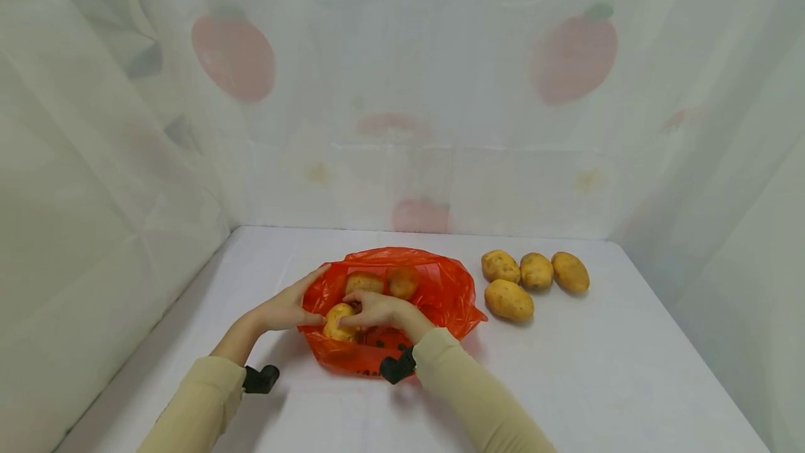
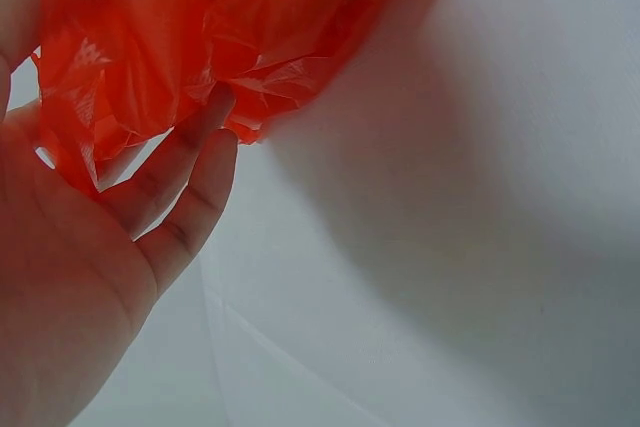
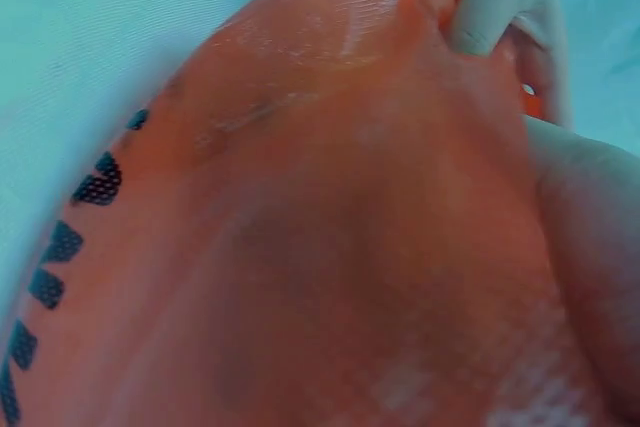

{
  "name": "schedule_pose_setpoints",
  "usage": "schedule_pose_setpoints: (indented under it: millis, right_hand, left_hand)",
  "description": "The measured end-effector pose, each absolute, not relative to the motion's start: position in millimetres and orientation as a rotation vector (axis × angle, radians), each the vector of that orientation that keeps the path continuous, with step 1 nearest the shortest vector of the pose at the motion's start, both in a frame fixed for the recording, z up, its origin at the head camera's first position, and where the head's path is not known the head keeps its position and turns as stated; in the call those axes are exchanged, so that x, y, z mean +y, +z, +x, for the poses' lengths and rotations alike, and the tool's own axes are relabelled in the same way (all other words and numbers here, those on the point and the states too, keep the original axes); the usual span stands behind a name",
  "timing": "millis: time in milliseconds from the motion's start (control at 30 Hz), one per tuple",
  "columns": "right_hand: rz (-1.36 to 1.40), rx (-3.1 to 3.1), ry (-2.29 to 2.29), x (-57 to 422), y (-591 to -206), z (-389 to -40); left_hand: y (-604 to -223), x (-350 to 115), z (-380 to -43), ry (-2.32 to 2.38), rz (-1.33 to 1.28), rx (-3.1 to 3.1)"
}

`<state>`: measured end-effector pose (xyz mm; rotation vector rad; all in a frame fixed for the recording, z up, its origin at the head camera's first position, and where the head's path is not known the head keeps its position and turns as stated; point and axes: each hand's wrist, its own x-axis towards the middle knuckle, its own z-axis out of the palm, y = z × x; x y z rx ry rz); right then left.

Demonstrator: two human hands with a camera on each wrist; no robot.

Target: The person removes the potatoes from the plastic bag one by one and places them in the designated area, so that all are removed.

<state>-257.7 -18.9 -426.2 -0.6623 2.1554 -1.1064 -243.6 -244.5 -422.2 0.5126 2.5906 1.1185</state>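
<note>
A red plastic bag (image 1: 449, 285) lies spread with its mouth facing up. My left hand (image 1: 286, 310) holds the bag's left rim, thumb at the near side and fingers reaching along the far side. In the left wrist view, the fingers (image 2: 205, 182) lie against the crumpled red film. Over the bag's opening, my right hand (image 1: 380, 310) grips a yellow potato (image 1: 336, 322) at the left side, close to the left thumb. Two more potatoes sit inside toward the back, one brownish (image 1: 363, 282) and one beside it (image 1: 402, 281). Bag film hides much of the right hand in the right wrist view.
Right of the bag several loose potatoes lie on the white table (image 1: 604, 369): a front one (image 1: 509, 300) and a row behind it, ending with an oval potato (image 1: 570, 272). Pale printed curtains (image 1: 402, 89) enclose the table at the back and both sides.
</note>
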Motion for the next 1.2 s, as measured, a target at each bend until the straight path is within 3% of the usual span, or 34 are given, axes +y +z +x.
schedule_pose_setpoints:
  millis: [1200]
  right_hand:
    - [-0.73,2.388,-0.904,-17.7,-424.2,-253.5]
  left_hand:
    - [-426.3,-245.5,-245.5,1.134,0.532,2.582]
